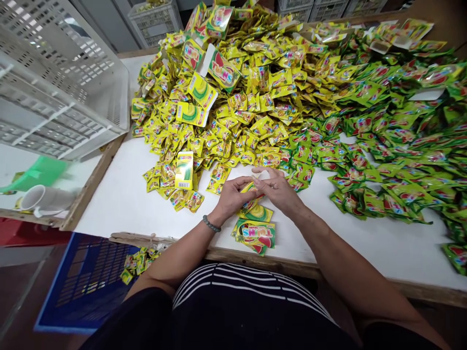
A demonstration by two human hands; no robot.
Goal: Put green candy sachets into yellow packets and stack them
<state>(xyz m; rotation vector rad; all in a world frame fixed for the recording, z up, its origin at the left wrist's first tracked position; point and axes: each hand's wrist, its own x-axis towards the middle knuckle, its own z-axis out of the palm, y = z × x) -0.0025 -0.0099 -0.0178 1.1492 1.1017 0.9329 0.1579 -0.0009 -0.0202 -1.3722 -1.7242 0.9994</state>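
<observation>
Over the white tabletop, my left hand point(232, 198) and my right hand point(280, 194) are closed together on a small yellow carton point(251, 188). A pale flap shows at my right fingertips; much of the carton is hidden by the fingers. Just below my hands lie flat printed cartons point(258, 232), yellow and green with melon pictures. Beyond my hands spreads a heap of yellow sachets point(262, 126), with green sachets point(379, 175) to the right. A yellow carton point(184, 170) rests on the sachets to the left, and more cartons point(223, 70) lie higher on the heap.
A white plastic crate point(62, 116) stands tilted at the left. Near it are a white mug point(47, 199) and a green piece of plastic point(36, 174). Below the wooden table edge, a blue crate point(87, 272) contains several sachets. Grey crates point(156, 22) stand behind the table.
</observation>
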